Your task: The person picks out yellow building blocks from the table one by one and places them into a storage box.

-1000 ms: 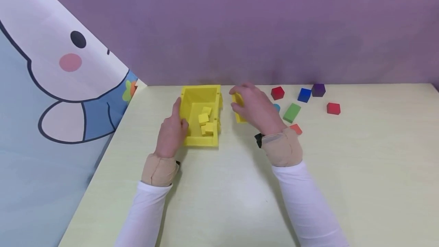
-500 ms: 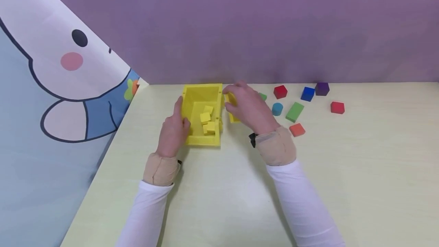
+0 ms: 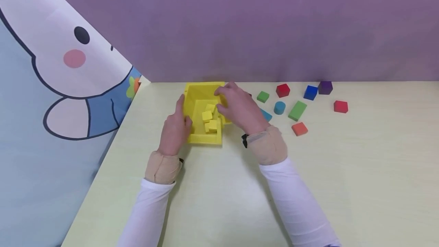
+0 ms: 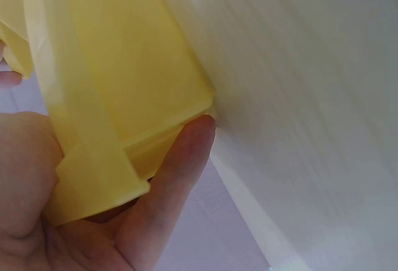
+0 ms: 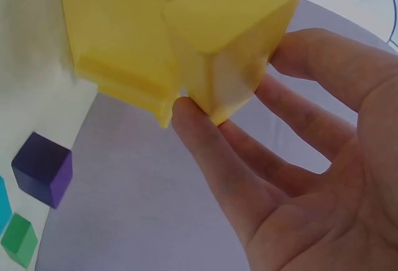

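Note:
A yellow plastic bin [image 3: 204, 140] with several small yellow blocks [image 3: 207, 116] inside stands near the back of the table. My left hand [image 3: 173, 132] grips the bin's left side, thumb on the rim; the left wrist view shows a finger along the bin's wall [image 4: 124, 53]. In my right hand [image 3: 238, 108] is a smaller yellow container [image 5: 239, 22], pinched between fingers and thumb and tilted at the bin's right wall. The right hand covers most of this container in the head view, so its contents are hidden.
Right of the bin lie a blue block [image 3: 265, 115], a blue cylinder [image 3: 279, 108], green blocks [image 3: 297, 110] and an orange block [image 3: 299, 129]. Red blocks [image 3: 282, 90], a dark blue cube [image 3: 310, 92] and a purple block [image 3: 325, 87] are farther back. A purple wall [image 3: 257, 26] borders the table.
My right hand has carried the smaller yellow container leftward to the bin's right wall, uncovering blue and green blocks behind it. The left hand keeps its hold on the bin.

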The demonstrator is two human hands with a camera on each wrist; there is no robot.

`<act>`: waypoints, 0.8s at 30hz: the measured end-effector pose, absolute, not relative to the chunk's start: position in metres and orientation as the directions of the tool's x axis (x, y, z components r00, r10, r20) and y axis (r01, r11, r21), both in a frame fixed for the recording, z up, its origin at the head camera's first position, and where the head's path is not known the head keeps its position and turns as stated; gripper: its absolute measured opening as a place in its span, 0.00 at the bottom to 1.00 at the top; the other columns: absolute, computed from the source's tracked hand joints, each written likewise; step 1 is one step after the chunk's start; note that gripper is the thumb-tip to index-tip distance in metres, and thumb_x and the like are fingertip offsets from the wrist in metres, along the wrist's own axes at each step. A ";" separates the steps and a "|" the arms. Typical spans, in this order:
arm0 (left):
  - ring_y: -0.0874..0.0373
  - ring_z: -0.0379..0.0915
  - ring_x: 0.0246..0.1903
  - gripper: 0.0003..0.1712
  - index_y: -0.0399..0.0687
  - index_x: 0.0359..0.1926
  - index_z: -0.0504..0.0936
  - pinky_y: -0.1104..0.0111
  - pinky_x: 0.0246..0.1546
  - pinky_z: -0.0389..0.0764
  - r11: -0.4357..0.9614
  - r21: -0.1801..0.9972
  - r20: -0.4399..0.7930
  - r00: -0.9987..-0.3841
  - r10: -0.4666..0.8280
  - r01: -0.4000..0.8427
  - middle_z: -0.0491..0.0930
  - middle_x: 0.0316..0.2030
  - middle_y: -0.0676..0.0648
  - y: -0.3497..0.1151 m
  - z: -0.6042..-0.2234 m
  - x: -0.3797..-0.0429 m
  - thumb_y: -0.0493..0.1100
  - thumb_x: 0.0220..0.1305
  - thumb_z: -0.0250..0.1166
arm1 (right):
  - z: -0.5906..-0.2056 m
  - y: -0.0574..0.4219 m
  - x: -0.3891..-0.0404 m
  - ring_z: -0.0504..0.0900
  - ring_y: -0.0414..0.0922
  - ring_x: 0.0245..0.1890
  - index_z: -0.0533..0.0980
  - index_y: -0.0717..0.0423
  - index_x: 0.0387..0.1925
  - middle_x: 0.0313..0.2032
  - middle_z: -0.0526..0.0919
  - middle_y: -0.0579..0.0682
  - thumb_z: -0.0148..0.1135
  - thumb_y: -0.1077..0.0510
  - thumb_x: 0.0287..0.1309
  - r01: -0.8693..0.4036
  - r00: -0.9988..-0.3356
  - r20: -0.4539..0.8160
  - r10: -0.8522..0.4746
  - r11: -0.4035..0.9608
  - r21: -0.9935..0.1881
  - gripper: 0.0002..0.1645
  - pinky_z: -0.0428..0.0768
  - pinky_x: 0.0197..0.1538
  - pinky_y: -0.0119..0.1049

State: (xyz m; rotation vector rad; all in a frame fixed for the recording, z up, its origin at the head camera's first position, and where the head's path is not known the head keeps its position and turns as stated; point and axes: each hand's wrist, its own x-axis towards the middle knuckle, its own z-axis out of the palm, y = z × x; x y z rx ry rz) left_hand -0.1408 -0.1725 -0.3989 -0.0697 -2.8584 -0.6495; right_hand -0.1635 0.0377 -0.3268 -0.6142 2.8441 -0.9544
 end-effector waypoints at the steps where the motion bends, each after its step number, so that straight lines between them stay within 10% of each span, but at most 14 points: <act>1: 0.53 0.59 0.10 0.38 0.49 0.71 0.47 0.62 0.12 0.62 0.902 0.421 0.218 -0.976 0.001 0.095 0.64 0.13 0.45 -0.173 -0.399 -0.141 0.38 0.61 0.49 | -0.328 0.036 -0.164 0.71 0.42 0.42 0.72 0.48 0.54 0.51 0.69 0.46 0.56 0.53 0.56 -0.351 -0.915 0.053 -0.400 0.724 -0.594 0.22 0.72 0.48 0.33; 24: 0.53 0.59 0.10 0.38 0.49 0.71 0.47 0.62 0.11 0.61 0.905 0.415 0.229 -0.974 0.002 0.100 0.64 0.12 0.45 -0.172 -0.398 -0.140 0.39 0.61 0.49 | -0.332 0.022 -0.163 0.72 0.41 0.39 0.73 0.49 0.53 0.50 0.71 0.48 0.55 0.52 0.58 -0.413 -0.900 0.139 -0.413 0.709 -0.572 0.21 0.72 0.45 0.30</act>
